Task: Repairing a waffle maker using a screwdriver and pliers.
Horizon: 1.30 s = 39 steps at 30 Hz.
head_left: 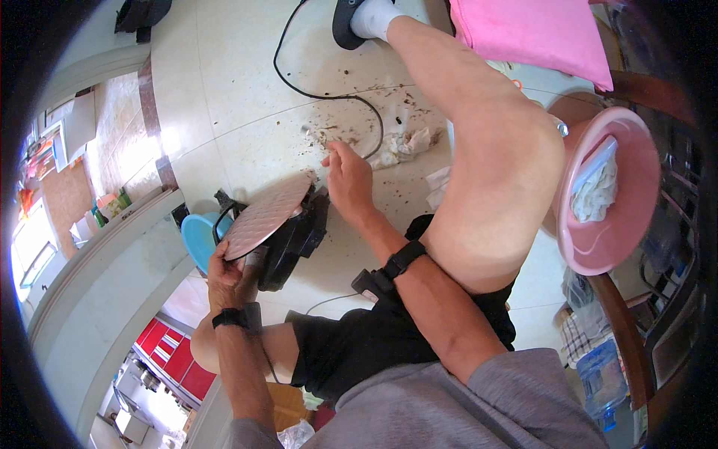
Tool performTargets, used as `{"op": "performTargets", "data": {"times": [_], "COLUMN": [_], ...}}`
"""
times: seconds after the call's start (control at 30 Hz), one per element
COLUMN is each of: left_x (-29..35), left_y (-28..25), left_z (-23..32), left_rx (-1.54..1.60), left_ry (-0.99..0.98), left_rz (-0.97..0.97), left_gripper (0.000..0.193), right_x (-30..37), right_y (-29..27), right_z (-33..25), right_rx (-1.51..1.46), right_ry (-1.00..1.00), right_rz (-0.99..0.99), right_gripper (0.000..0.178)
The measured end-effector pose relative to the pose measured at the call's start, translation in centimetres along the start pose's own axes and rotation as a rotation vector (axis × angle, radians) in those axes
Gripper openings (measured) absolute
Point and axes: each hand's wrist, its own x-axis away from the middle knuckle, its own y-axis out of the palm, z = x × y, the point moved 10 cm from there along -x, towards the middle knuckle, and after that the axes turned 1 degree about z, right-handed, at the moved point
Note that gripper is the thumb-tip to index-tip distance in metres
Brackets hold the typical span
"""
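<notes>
A round electric griddle stands tilted on the floor, its pinkish quilted plate [265,221] raised above a black body [288,258]. My left hand [226,271] grips the plate's lower left edge, the thumb on top and the other fingers partly hidden beneath. To the right of the griddle, my right hand [350,182] hovers over the floor with its fingers bent together. Whatever may be between those fingertips is too small to name. Dark crumbs [355,123] lie scattered just beyond it, beside crumpled white tissue [404,147].
A black cord [329,96] curves across the tiles. Behind the griddle sits a blue basin [199,238]. At right, a pink basin [609,247] holds a pale cloth [596,191]. My bent leg [493,172] rises between my right arm and that basin. A pink cushion [535,34] is at far right.
</notes>
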Motion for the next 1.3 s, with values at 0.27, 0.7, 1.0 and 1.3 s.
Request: {"op": "performTargets", "data": {"times": [0.27, 0.7, 1.0, 1.3], "left_x": [5.0, 9.2, 9.4, 10.3], "left_y": [5.4, 7.3, 6.6, 5.9], "left_z": [-1.9, 0.6, -1.8, -0.8], "left_rx": [0.102, -0.192, 0.022, -0.034], "left_ry": [0.134, 0.466, 0.495, 0.563], "left_rz": [-0.034, 0.134, 0.109, 0.107], "left_gripper": [0.04, 0.043, 0.052, 0.05], "right_x": [5.8, 8.0, 8.7, 9.0], "right_y": [3.7, 4.2, 5.3, 5.0], "right_z": [5.7, 4.6, 4.7, 5.6], "right_rx": [0.32, 0.613, 0.636, 0.647], "right_ry": [0.037, 0.015, -0.077, 0.027], "right_rz": [-0.196, -0.381, -0.528, -0.541], "right_gripper": [0.016, 0.013, 0.01, 0.012]}}
